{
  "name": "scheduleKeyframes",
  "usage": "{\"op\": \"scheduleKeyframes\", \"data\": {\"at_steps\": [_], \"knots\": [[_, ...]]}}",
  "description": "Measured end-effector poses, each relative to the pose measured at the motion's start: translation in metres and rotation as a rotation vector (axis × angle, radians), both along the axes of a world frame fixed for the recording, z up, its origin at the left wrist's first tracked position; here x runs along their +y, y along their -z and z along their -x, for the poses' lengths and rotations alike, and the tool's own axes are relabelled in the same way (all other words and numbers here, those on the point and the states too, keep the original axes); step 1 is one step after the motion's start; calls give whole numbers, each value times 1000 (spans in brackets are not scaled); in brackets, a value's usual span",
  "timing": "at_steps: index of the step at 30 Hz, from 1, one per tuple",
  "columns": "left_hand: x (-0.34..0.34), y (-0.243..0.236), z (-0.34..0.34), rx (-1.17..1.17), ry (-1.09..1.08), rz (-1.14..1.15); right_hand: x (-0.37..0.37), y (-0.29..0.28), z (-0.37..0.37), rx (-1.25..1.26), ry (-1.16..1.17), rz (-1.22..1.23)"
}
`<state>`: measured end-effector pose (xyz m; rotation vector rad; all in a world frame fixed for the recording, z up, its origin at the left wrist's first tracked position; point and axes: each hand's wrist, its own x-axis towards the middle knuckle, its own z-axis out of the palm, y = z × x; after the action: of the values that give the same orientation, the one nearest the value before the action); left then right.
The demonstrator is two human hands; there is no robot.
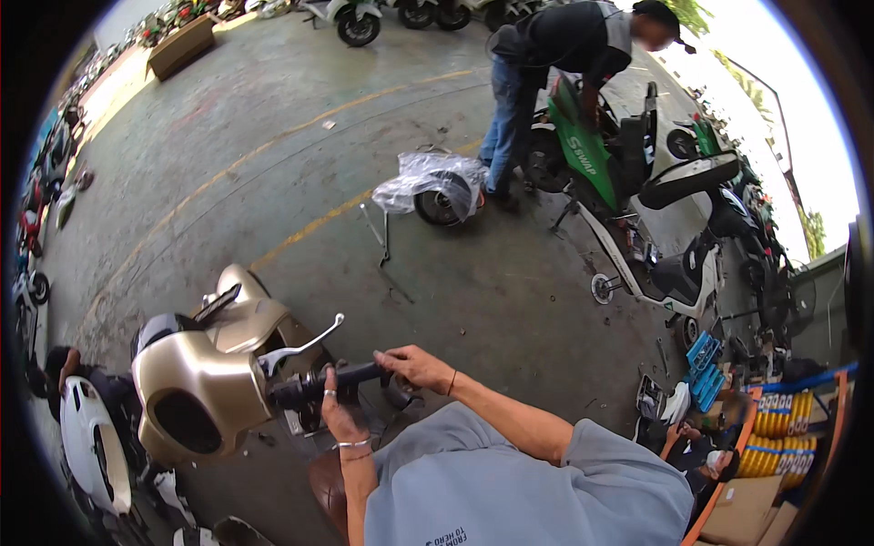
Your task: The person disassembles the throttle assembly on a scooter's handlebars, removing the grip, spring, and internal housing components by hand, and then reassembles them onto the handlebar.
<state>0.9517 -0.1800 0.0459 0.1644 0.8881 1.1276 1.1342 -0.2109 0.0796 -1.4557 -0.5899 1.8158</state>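
Note:
A gold scooter front (196,382) with a dark oval headlight opening stands on my left. From its side a handlebar with a black rubber grip (360,374) points toward my right, and a silver brake lever (305,341) sticks out above it. My left hand (341,414), with a bracelet at the wrist, is closed around the inner part of the grip, its thumb upright. At the outer end, my right hand (414,369) pinches the grip between thumb and fingers. A brown seat (330,487) shows partly beneath my left forearm.
Ahead, a co-worker (564,55) bends over a green and white scooter (587,150). A plastic-wrapped wheel (442,196) and a metal tool (381,237) lie on the floor. To the right are a blue toolbox (701,369), seated people and an orange-framed shelf (742,437). White panels (82,446) stand left.

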Motion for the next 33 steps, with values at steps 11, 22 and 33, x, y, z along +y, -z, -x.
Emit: {"op": "scheduleKeyframes", "data": {"at_steps": [11,22,33], "knots": [[-3,-19,-17,218,21,-71,-9,10,-13,86,61,-86],[-7,-18,-22,119,65,-78,-15,6,-13,-20,126,-174],[-14,-23,-12,298,76,-187,-14,-1,-13,-40,174,-102]]}}
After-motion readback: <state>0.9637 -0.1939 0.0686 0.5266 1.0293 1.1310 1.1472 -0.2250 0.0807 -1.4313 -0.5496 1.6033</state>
